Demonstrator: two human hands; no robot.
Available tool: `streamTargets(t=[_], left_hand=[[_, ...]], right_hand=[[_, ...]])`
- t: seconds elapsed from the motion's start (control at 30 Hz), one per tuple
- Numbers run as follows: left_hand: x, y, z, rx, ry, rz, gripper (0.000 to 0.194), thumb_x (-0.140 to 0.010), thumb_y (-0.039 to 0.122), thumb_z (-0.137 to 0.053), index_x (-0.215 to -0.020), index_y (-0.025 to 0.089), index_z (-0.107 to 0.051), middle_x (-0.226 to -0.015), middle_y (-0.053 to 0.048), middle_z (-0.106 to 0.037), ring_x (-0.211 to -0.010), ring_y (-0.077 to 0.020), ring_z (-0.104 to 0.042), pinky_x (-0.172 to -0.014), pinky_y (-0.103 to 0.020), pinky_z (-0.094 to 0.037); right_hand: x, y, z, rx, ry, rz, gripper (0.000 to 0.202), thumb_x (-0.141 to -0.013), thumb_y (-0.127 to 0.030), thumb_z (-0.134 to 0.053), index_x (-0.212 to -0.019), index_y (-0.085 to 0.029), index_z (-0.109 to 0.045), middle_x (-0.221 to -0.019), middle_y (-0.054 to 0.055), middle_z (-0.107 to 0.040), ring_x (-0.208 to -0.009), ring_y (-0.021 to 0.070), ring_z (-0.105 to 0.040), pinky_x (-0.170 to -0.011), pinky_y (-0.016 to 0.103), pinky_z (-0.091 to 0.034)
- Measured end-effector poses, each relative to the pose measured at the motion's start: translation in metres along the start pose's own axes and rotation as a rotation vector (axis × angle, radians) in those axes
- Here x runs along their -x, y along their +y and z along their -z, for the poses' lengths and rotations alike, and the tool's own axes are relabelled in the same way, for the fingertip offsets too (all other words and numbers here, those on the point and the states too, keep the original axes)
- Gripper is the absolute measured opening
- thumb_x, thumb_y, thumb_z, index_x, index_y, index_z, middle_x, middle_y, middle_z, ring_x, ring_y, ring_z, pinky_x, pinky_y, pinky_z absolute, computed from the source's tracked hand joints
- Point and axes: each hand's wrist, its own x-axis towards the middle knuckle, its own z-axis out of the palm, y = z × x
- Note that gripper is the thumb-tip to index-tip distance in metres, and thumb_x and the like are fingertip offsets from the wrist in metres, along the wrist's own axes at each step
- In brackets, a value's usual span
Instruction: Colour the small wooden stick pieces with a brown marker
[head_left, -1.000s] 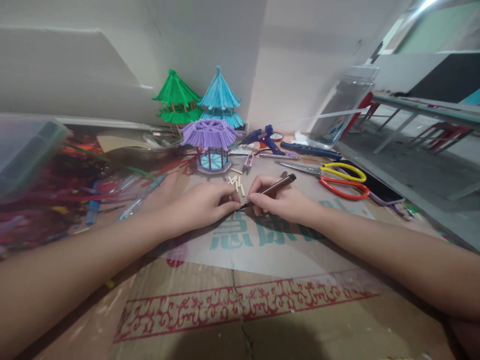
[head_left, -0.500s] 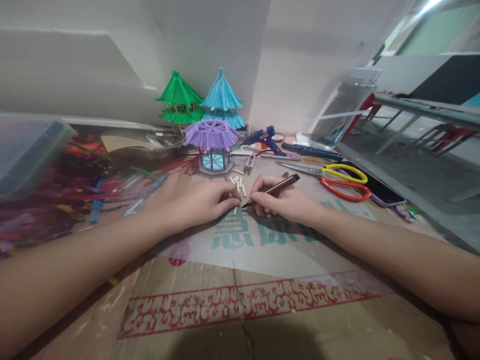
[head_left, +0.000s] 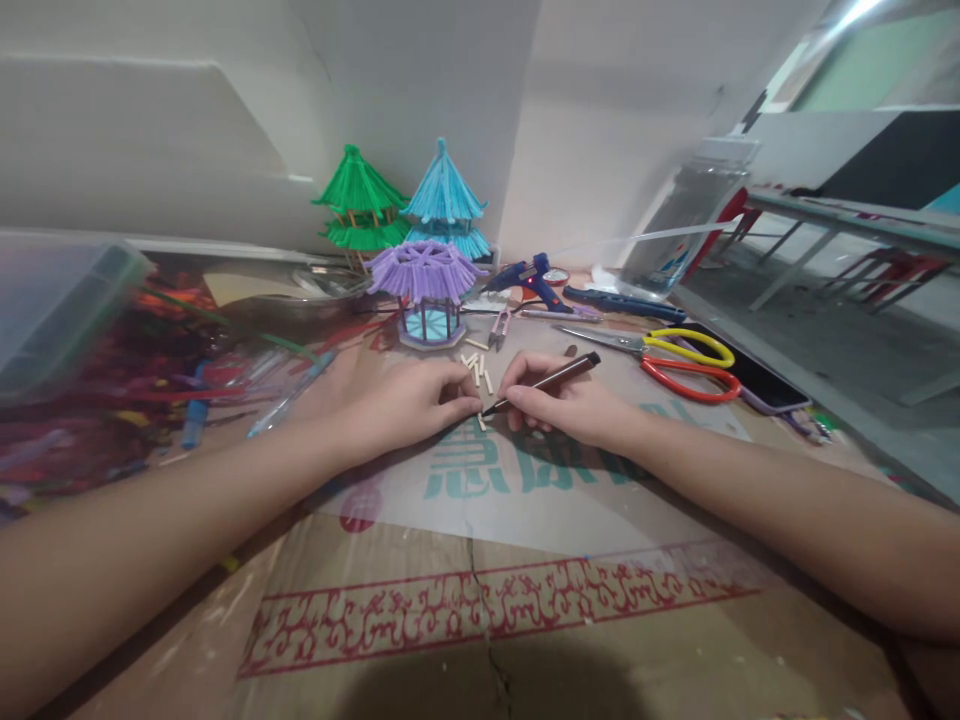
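My right hand (head_left: 551, 405) grips a dark brown marker pen (head_left: 564, 374) like a writing tool, its tip down and left against or close to a short pale stick (head_left: 482, 424). Thumb and forefinger of my left hand (head_left: 409, 402) pinch this stick over the printed sheet (head_left: 405, 505); the fingers hide part of it. Just beyond lie several more short pale sticks (head_left: 475, 368). Behind them stands a purple-roofed pavilion model (head_left: 425, 272) with a light blue floor. Small pink-handled snips (head_left: 501, 328) rest beside it.
Green (head_left: 358, 190) and blue (head_left: 444, 190) pagoda models stand against the wall. To the right are a blue glue gun (head_left: 532, 278), scissors (head_left: 686, 365), a phone (head_left: 750, 370) and a clear plastic container (head_left: 686, 220). A translucent box (head_left: 67, 310) and colourful craft scraps (head_left: 67, 440) fill the left.
The pinched stick has shifted slightly right and now slants the other way, beneath the marker tip. My left fingertips have moved a little, while the right hand is nearly still.
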Motion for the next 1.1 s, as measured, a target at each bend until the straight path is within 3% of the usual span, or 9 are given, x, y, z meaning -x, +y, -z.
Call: streamTargets(t=[0.27,0.57,0.73,1.1], left_hand=[[0.0,0.002,-0.002,-0.021,0.033,0.02,0.028,-0.094,0.044,-0.059,-0.087,0.018,-0.068,-0.074,0.0,-0.067,-0.066,-0.0157,-0.058,-0.058,-0.026,-0.035],[0.003,0.003,-0.005,-0.074,0.115,-0.075,0.015,-0.093,0.027,-0.059,-0.093,0.02,-0.071,-0.082,0.0,-0.071,-0.07,-0.0146,-0.06,-0.063,-0.025,-0.039],[0.002,0.0,-0.005,-0.095,0.112,-0.178,0.012,-0.09,0.016,-0.059,-0.091,0.018,-0.071,-0.083,0.0,-0.071,-0.071,-0.0137,-0.061,-0.065,-0.024,-0.041],[-0.001,-0.007,-0.005,-0.126,0.068,-0.22,0.013,-0.097,0.021,-0.057,-0.095,0.018,-0.07,-0.097,-0.003,-0.073,-0.089,-0.018,-0.066,-0.077,-0.028,-0.047]], right_hand=[[-0.001,-0.001,-0.002,0.08,0.049,-0.018,0.013,-0.092,-0.03,-0.06,-0.082,-0.023,-0.054,-0.065,-0.002,-0.066,-0.052,0.0112,-0.054,-0.048,0.024,-0.041],[-0.004,0.004,-0.001,0.059,0.052,-0.003,0.014,-0.093,-0.029,-0.058,-0.08,-0.023,-0.054,-0.062,-0.002,-0.065,-0.051,0.0111,-0.053,-0.05,0.024,-0.042],[-0.004,0.007,-0.001,0.06,0.059,0.003,0.014,-0.093,-0.03,-0.058,-0.08,-0.023,-0.054,-0.061,-0.003,-0.065,-0.05,0.0111,-0.054,-0.048,0.023,-0.041],[-0.005,0.004,-0.001,0.063,0.061,0.01,0.014,-0.091,-0.027,-0.058,-0.079,-0.022,-0.053,-0.06,-0.003,-0.064,-0.048,0.0091,-0.051,-0.046,0.022,-0.04]])
